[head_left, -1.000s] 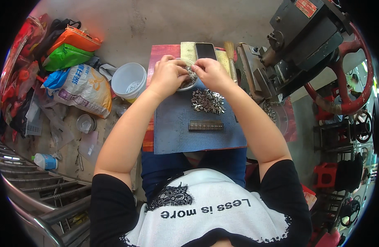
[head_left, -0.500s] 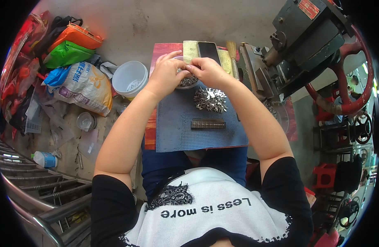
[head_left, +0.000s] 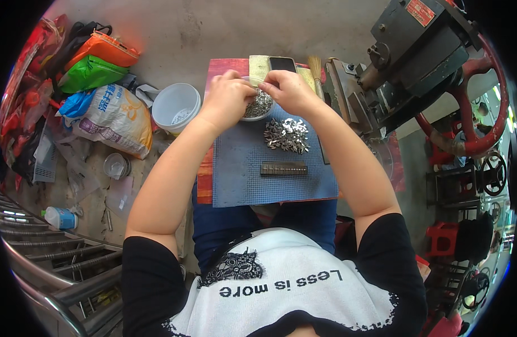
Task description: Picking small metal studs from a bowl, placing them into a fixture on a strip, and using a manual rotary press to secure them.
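A round clear tub (head_left: 260,108) of small metal pieces stands at the far side of the blue ridged mat (head_left: 236,163). Over its left edge is my left hand (head_left: 227,101), fingers curled and closed at the tips. My right hand (head_left: 292,94) is at the tub's far right rim, thumb and forefinger pinched together. Whatever either hand holds is too small or hidden to make out. Nearer to me lies a loose heap of shiny metal pieces (head_left: 286,136). Below that heap sits a dark slotted metal block (head_left: 284,169), with pieces lined up in a row.
Behind the tub lie a phone (head_left: 282,64) and a brush (head_left: 316,70). A heavy machine with a red handwheel (head_left: 472,140) stands at the right. To the left are a white bucket (head_left: 177,106), a woven sack (head_left: 112,121) and a metal railing (head_left: 50,292).
My hands have drawn apart, the left one moving slightly left and the right one slightly right, so more of the tub's contents shows. The heap and the block look the same.
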